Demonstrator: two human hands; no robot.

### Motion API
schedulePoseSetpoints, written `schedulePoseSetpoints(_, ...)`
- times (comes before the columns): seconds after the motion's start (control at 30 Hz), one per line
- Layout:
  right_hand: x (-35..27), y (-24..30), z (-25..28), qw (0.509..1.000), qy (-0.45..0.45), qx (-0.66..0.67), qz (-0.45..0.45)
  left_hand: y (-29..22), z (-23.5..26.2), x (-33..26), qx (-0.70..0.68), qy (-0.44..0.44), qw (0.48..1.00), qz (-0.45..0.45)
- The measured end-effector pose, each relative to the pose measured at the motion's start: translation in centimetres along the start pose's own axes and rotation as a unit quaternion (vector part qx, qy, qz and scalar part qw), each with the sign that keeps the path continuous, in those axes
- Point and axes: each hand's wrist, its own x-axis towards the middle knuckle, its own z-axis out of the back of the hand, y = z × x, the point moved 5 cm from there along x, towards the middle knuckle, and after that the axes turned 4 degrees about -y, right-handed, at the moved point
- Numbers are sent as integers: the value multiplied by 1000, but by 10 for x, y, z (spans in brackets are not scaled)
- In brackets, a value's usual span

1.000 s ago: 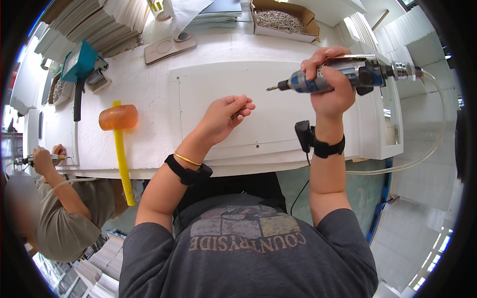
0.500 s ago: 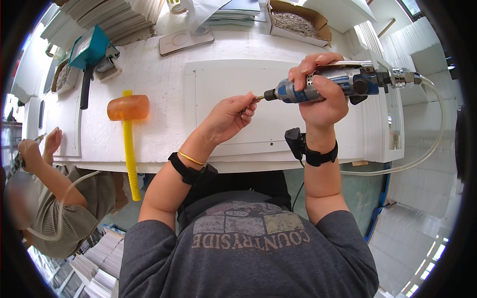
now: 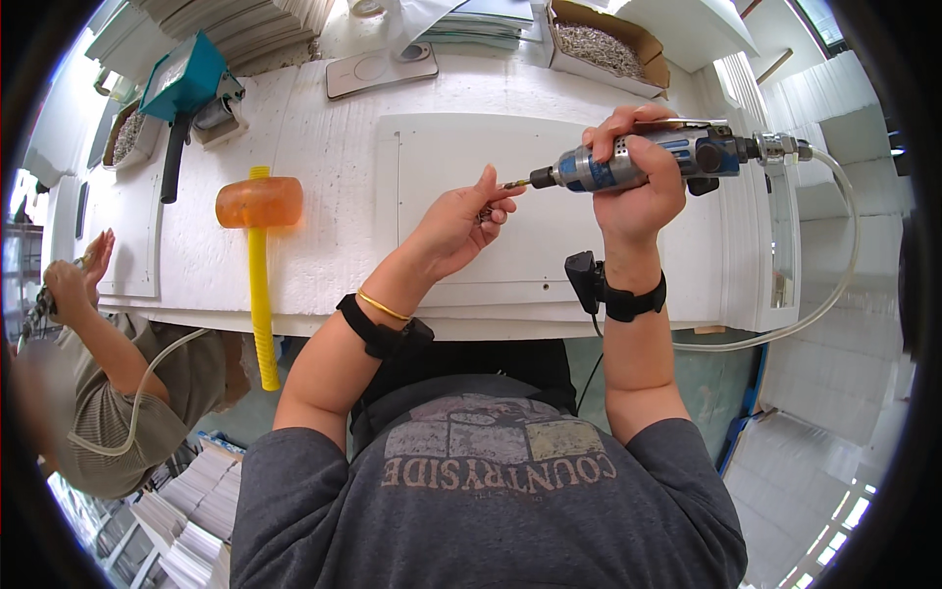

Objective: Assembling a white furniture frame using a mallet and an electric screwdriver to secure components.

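Observation:
My right hand (image 3: 643,182) grips a blue and silver air screwdriver (image 3: 677,160), which lies nearly level over a white panel (image 3: 442,137) and points left. A thin brass-coloured bit (image 3: 517,184) sticks out of its black nose. Right at the bit's tip is my left hand (image 3: 461,226), its thumb raised and its fingers curled. Small metal screws (image 3: 486,213) show between the curled fingers, partly hidden. Whether a screw sits on the bit is too small to tell.
An orange mallet (image 3: 259,202) with a yellow handle lies left of the panel. Behind are a phone (image 3: 383,74), a box of screws (image 3: 603,49) and a teal tool (image 3: 183,77). The air hose (image 3: 856,226) loops at right. At far left, a co-worker's hands (image 3: 71,285) hold a tool.
My left thumb has lifted from its pinch at the bit's tip, and the bit now shows more. The whole view has shifted slightly. The co-worker's hands have come closer together.

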Motion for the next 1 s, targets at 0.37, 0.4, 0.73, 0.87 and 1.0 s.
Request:
schedulePoseSetpoints(0.37, 53, -37, 29, 981, 18, -162, 101, 16, 7, -16, 185, -82, 979, 15)
schedulePoseSetpoints(0.4, 54, -39, 29, 977, 18, -186, 106, 16, 9, -17, 190, -80, 978, 15)
schedulePoseSetpoints(0.73, 63, -50, 32, 979, 27, -181, 94, 17, 10, -22, 86, -29, 995, 52)
schedulePoseSetpoints(0.87, 68, -53, 29, 973, 41, -205, 94, 12, 8, -22, 81, -14, 996, 44)
schedulePoseSetpoints(1.0, 69, -58, 27, 980, 25, -187, 68, 7, 9, -24, 72, -9, 997, 32)
